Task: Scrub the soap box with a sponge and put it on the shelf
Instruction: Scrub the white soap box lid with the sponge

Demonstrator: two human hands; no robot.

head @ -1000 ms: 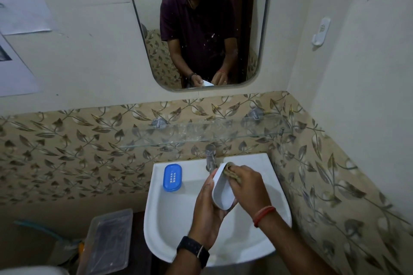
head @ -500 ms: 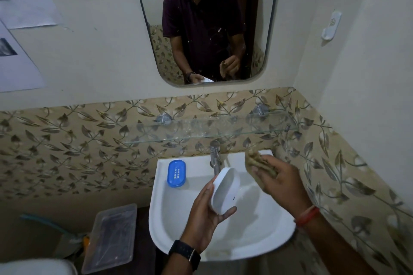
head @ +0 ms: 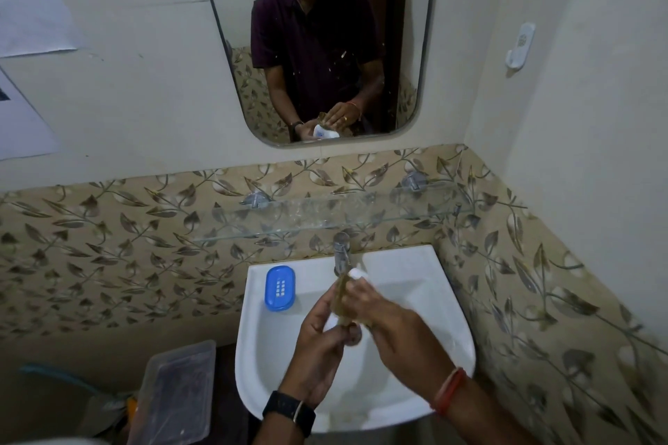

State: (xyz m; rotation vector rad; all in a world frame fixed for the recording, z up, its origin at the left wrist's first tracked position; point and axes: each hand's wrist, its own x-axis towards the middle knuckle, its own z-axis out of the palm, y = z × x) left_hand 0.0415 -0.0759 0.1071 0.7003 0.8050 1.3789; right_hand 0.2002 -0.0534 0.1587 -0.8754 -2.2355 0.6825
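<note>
L hand [head: 320, 336] gripping white soap box [head: 356, 275] over sink [head: 426, 285], fingers curled round it. R hand [head: 390, 321] pressing sponge [head: 341, 302] against box, fingers closed. Blue lid [head: 279, 287] lying on rim. Glass shelf [head: 325, 219] sitting beyond tap.

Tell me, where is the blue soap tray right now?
The blue soap tray lies on the back left corner of the white sink, left of the tap, under the glass shelf.

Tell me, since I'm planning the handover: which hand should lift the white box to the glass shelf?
Left, probably. The left hand already grips the soap box, while the right hand is busy pressing the sponge on it. The shelf sits just above.
</note>
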